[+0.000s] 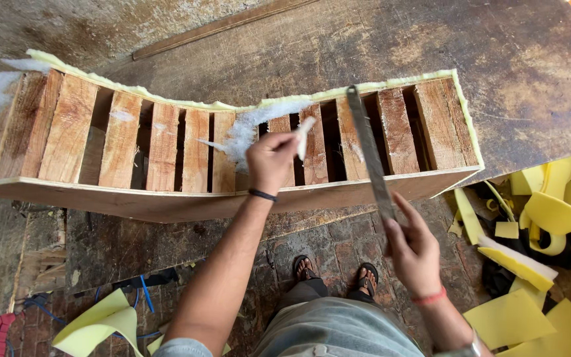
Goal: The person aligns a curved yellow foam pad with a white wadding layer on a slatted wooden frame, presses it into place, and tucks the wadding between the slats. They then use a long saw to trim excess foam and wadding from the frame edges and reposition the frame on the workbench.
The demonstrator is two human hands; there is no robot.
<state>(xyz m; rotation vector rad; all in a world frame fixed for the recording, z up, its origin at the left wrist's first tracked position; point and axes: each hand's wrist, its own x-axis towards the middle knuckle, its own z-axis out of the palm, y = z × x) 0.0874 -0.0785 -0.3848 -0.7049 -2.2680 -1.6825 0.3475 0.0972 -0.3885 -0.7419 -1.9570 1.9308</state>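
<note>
Between left hand [271,160] fingers, white wadding [254,127]

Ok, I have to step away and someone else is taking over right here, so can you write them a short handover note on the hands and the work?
Left hand: pinching a strip of white fibre wadding above the middle slats of the curved wooden slat frame.
Right hand: holding a long flat metal blade, its tip resting near the frame's far edge.
Frame lies on the worn workbench, yellow foam edging along its far side.
Done: right-hand slats look mostly bare.
Left: wadding clings at the middle and at the far left end; yellow foam offcuts lie on the floor.
</note>
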